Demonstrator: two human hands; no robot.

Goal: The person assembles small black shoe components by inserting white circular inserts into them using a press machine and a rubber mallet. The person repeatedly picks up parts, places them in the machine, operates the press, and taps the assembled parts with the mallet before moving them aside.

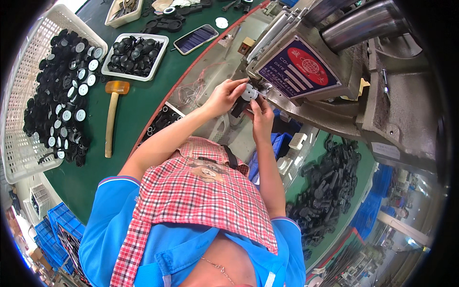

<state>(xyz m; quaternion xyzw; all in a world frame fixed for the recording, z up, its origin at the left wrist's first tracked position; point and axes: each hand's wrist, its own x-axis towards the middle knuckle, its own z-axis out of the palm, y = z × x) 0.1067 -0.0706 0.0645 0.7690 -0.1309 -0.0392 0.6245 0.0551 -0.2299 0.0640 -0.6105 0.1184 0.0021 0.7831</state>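
One mallet (113, 112), one phone (196, 38), one white basket (28, 86), two white trays (135, 56), two hands (224, 95).

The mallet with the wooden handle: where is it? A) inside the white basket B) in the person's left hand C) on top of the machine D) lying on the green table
D: the mallet lies flat on the green table, between the white basket of black parts and the small white tray, while both hands are away at the machine, the left hand and right hand on a small white disc.
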